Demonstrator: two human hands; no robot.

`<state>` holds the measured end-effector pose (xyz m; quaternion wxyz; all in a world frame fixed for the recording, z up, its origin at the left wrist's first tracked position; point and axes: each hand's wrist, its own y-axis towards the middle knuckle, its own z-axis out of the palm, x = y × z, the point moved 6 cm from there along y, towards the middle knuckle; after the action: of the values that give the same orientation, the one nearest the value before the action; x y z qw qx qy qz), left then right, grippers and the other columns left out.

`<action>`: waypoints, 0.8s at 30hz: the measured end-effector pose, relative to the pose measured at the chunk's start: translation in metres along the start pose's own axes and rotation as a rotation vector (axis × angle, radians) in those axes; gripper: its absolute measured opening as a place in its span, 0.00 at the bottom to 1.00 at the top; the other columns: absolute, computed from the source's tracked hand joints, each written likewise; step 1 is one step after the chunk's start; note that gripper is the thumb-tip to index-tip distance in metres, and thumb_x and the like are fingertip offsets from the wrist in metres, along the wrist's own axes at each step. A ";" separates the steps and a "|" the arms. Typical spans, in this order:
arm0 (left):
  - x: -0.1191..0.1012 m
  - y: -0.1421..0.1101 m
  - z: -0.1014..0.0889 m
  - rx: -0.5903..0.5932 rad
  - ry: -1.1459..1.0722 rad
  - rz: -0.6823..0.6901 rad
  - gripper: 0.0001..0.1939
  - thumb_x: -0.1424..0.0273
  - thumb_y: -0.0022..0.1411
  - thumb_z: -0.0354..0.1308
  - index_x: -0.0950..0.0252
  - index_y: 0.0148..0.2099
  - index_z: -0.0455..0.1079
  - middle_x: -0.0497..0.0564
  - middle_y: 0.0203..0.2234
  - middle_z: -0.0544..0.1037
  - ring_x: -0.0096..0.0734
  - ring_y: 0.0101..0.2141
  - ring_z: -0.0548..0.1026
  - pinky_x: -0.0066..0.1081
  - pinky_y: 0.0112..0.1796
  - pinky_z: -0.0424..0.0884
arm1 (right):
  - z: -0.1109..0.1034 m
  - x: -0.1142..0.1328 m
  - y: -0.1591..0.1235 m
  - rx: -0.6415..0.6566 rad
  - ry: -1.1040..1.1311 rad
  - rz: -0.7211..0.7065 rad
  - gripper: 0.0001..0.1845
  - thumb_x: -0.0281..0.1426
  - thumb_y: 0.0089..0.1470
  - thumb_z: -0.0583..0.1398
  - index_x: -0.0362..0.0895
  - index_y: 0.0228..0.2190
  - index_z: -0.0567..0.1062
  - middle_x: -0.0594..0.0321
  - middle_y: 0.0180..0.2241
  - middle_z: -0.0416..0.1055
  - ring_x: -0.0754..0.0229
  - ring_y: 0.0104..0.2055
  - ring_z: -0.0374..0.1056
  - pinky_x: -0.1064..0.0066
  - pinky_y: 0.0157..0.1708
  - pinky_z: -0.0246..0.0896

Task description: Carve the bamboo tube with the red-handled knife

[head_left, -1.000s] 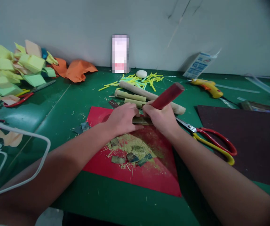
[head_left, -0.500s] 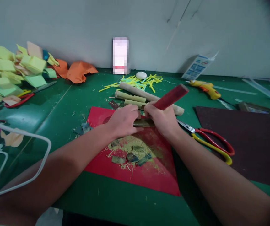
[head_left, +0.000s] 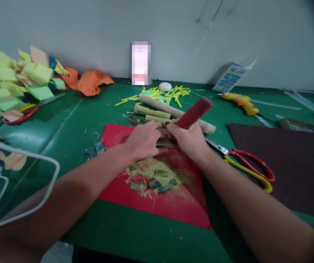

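Note:
On a red sheet (head_left: 186,215), my left hand (head_left: 143,140) is closed around a piece of bamboo tube (head_left: 168,142). My right hand (head_left: 191,142) grips a tool by its thick red handle (head_left: 196,112), which leans up to the right. The working end of this tool is hidden behind the fingers, at the bamboo. Pale shavings and dust (head_left: 151,168) with several dark bark-like chips (head_left: 138,186) lie on the sheet in front of the hands. Just behind the hands rest a cut bamboo length (head_left: 157,119), another bamboo length (head_left: 154,112) and a longer round stick (head_left: 170,109).
Scissors (head_left: 223,149) with red and yellow handles lie right of my right hand, beside a dark brown board (head_left: 277,164). Further back are yellow-green strips (head_left: 177,95), a phone (head_left: 141,64) and a yellow glue gun (head_left: 240,102). A white cable (head_left: 57,171) loops over my left forearm.
The red handle's top has tipped slightly left and toward me. My left hand keeps its hold on the bamboo. The whole view has shifted very slightly.

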<state>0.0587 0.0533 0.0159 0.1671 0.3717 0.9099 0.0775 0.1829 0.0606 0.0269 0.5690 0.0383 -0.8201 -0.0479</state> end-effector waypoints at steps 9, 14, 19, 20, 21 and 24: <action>-0.003 0.000 -0.001 0.008 0.037 0.012 0.17 0.57 0.59 0.66 0.66 0.41 0.73 0.55 0.39 0.76 0.44 0.44 0.73 0.41 0.42 0.72 | -0.005 0.001 -0.002 -0.074 0.030 -0.048 0.13 0.29 0.44 0.58 0.46 0.13 0.62 0.69 0.15 0.58 0.65 0.22 0.53 0.69 0.24 0.49; -0.002 0.000 -0.001 0.006 0.033 0.017 0.18 0.57 0.61 0.65 0.67 0.42 0.74 0.56 0.40 0.75 0.45 0.45 0.73 0.40 0.42 0.71 | -0.002 0.006 -0.006 0.005 0.041 -0.034 0.11 0.28 0.43 0.58 0.46 0.13 0.65 0.69 0.15 0.59 0.65 0.22 0.55 0.69 0.23 0.48; -0.001 0.000 0.000 0.002 0.017 0.011 0.16 0.56 0.61 0.64 0.65 0.41 0.73 0.55 0.39 0.75 0.43 0.44 0.73 0.39 0.41 0.71 | -0.001 0.004 -0.004 0.012 0.022 -0.040 0.11 0.29 0.42 0.57 0.46 0.13 0.64 0.68 0.15 0.59 0.65 0.22 0.55 0.69 0.23 0.49; -0.001 0.000 0.000 0.002 0.014 0.009 0.16 0.56 0.61 0.64 0.65 0.41 0.73 0.55 0.39 0.75 0.43 0.44 0.73 0.39 0.41 0.71 | -0.001 0.003 -0.004 0.012 0.020 -0.040 0.11 0.29 0.42 0.57 0.46 0.13 0.64 0.68 0.16 0.59 0.65 0.22 0.55 0.69 0.24 0.50; -0.001 0.000 0.000 0.002 0.012 0.009 0.16 0.56 0.61 0.64 0.65 0.41 0.73 0.55 0.39 0.75 0.43 0.44 0.73 0.40 0.41 0.71 | -0.001 0.002 -0.004 0.007 0.018 -0.041 0.11 0.29 0.42 0.58 0.46 0.14 0.64 0.68 0.16 0.59 0.65 0.22 0.55 0.69 0.24 0.50; -0.001 0.000 -0.001 0.000 0.017 0.003 0.16 0.56 0.61 0.64 0.65 0.42 0.73 0.55 0.39 0.75 0.44 0.44 0.73 0.40 0.41 0.71 | -0.001 0.001 -0.004 -0.046 0.020 -0.053 0.11 0.30 0.43 0.59 0.46 0.15 0.65 0.68 0.17 0.60 0.65 0.23 0.56 0.69 0.24 0.52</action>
<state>0.0591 0.0531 0.0166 0.1591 0.3725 0.9107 0.0809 0.1839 0.0563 0.0274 0.5765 0.0473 -0.8117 -0.0815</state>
